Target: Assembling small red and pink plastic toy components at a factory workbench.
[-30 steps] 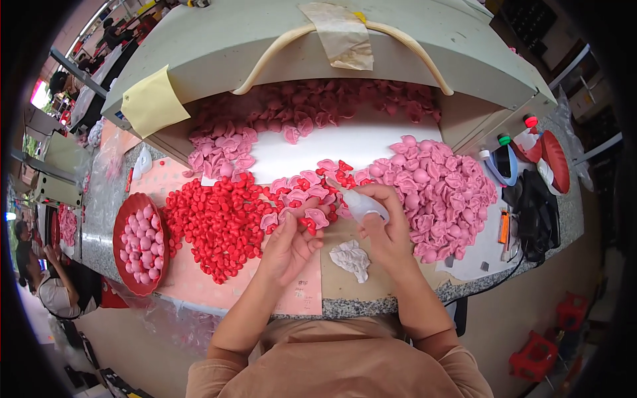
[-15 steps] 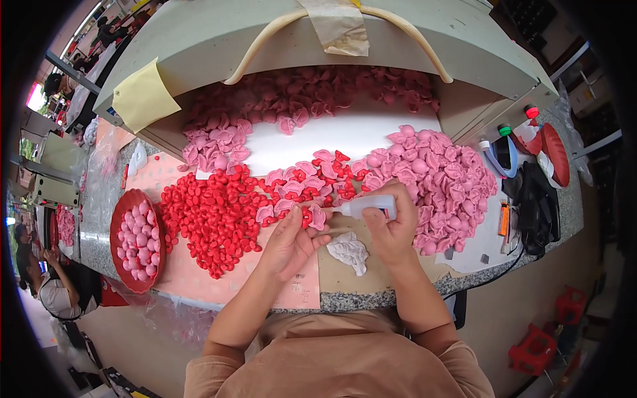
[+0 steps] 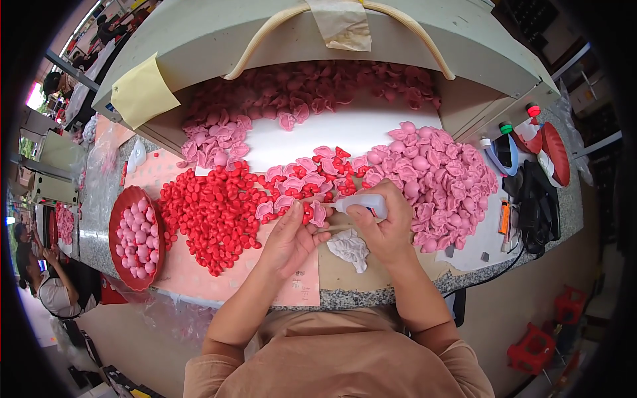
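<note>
Between the fingertips of my left hand is a pink shell-shaped piece with a small red piece against it. My right hand is wrapped round a translucent squeeze bottle, tilted so that its narrow tip points left at the pink piece. Whether the tip touches it, I cannot tell. A thin pale strip shows between the hands, too small to name. Just beyond my fingers lie several pink shells with red pieces. A crumpled white tissue rests below the bottle.
Loose red pieces are heaped at left, beside a red bowl of pink balls. Pink shells pile up at right. A grey metal hood overhangs more shells at the back. Black cloth and an orange tube lie far right.
The squeeze bottle and my right hand have shifted slightly left. The pink piece in my left hand is turned a little. The piles look the same.
</note>
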`<action>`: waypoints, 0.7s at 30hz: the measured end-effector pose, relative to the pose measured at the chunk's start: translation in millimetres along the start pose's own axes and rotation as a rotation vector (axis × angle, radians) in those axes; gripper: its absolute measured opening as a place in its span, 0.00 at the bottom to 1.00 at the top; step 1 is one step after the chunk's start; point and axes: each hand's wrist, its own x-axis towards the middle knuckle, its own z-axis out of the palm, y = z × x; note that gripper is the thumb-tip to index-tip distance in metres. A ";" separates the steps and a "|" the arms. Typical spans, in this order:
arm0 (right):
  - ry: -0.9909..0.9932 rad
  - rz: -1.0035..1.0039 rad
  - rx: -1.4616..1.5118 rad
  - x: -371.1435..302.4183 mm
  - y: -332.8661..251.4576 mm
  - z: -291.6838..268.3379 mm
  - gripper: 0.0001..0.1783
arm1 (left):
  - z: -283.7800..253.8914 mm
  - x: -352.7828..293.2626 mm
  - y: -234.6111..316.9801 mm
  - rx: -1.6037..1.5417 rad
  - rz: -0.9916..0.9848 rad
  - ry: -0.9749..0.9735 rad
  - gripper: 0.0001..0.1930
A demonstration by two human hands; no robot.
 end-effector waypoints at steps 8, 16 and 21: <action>0.002 -0.001 0.015 0.1 -0.4 0.8 0.15 | 0.9 -0.2 0.2 0.009 -0.004 0.005 0.23; -0.012 0.004 0.014 0.5 -0.4 0.6 0.15 | 1.3 -0.3 0.2 0.004 -0.010 0.003 0.23; -0.036 0.007 -0.009 0.5 -0.4 -0.2 0.14 | -0.4 -0.3 -0.1 0.009 -0.021 0.010 0.22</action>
